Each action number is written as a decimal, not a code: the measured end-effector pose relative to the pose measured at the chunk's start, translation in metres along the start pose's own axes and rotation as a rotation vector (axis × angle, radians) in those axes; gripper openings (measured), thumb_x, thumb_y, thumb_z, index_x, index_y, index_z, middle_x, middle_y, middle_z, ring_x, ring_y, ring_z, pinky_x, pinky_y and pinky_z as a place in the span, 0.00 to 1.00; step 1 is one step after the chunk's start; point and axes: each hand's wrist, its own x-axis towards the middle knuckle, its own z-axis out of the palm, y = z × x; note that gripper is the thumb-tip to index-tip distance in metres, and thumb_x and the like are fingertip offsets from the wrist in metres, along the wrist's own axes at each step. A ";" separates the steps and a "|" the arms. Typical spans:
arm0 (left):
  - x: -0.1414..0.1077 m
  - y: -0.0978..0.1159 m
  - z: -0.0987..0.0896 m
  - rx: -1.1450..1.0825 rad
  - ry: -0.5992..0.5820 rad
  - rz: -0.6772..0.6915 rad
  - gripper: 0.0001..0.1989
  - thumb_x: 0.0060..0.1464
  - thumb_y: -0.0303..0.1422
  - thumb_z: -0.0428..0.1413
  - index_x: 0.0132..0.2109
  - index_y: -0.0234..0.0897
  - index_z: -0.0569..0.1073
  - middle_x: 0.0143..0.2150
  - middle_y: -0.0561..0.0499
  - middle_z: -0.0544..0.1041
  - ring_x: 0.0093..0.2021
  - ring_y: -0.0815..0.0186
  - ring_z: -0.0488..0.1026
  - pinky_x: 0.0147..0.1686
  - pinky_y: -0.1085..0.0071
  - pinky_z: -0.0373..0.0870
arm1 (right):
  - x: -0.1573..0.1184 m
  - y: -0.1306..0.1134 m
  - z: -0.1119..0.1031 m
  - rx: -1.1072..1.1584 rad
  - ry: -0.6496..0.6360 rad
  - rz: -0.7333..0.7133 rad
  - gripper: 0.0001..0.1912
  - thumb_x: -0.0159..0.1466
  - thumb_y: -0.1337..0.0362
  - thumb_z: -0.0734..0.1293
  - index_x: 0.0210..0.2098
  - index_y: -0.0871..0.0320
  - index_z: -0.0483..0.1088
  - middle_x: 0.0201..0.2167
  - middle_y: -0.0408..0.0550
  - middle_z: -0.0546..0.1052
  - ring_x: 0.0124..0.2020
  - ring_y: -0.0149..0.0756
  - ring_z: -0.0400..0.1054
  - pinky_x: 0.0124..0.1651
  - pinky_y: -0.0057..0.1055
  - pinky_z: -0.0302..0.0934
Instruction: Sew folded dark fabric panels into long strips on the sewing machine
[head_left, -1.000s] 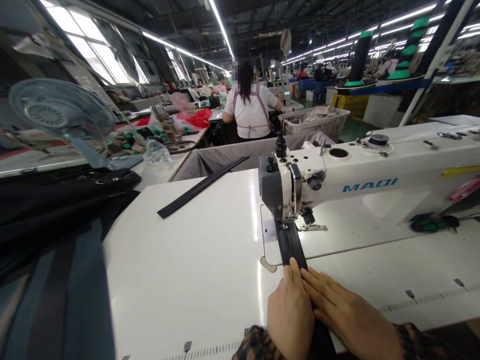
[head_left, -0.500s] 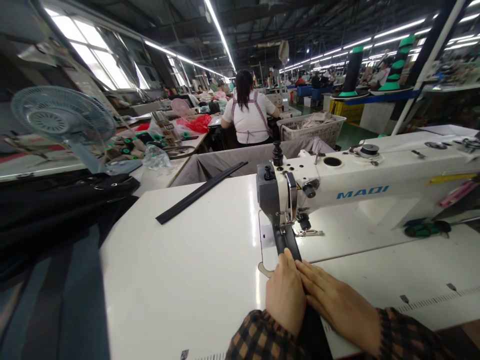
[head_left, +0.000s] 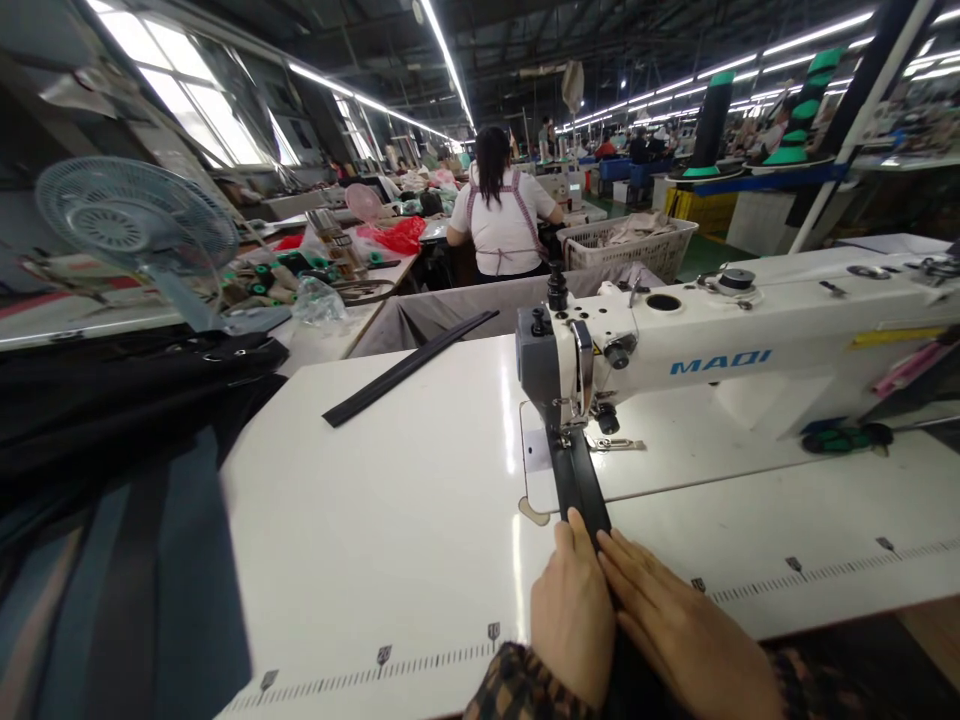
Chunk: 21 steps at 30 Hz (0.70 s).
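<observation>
Head view: on my white sewing table (head_left: pixel 375 530) in a tube-lit workshop (head_left: pixel 630 45), a black strip (head_left: pixel 590 490) lies at 5 o'clock, long axis pointing to 11 o'clock beneath the presser foot (head_left: pixel 564 439). My right hand (head_left: pixel 679 620), fingers straight, and left hand (head_left: pixel 572 610), its grip unclear, rest on it, farther from the foot than 0.5 seconds ago.

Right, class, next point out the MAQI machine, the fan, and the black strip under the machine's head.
MAQI machine (head_left: pixel 705 330): head view, on its white arm.
Fan (head_left: pixel 105 228): head view, on its hub.
Black strip (head_left: pixel 585 488): head view, on its uncovered stretch.
</observation>
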 end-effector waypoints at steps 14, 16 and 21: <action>0.005 -0.003 0.006 -0.082 -0.003 0.043 0.26 0.51 0.18 0.39 0.59 0.22 0.50 0.47 0.37 0.65 0.37 0.61 0.71 0.35 0.67 0.68 | 0.007 0.017 -0.004 -0.009 -0.043 -0.029 0.26 0.61 0.70 0.55 0.58 0.57 0.50 0.59 0.50 0.53 0.59 0.38 0.45 0.57 0.42 0.52; 0.005 -0.003 0.003 -0.092 -0.016 0.051 0.26 0.52 0.19 0.39 0.59 0.23 0.50 0.47 0.37 0.65 0.37 0.60 0.71 0.36 0.66 0.68 | 0.010 0.018 -0.007 0.009 -0.064 -0.053 0.25 0.61 0.70 0.56 0.58 0.57 0.51 0.59 0.51 0.54 0.59 0.38 0.46 0.57 0.41 0.52; 0.004 -0.002 -0.002 -0.063 -0.080 0.068 0.27 0.51 0.18 0.39 0.60 0.22 0.48 0.48 0.36 0.65 0.39 0.60 0.71 0.38 0.66 0.68 | 0.011 0.018 -0.006 0.051 -0.077 -0.066 0.23 0.62 0.68 0.56 0.57 0.56 0.53 0.60 0.50 0.53 0.60 0.37 0.45 0.58 0.38 0.50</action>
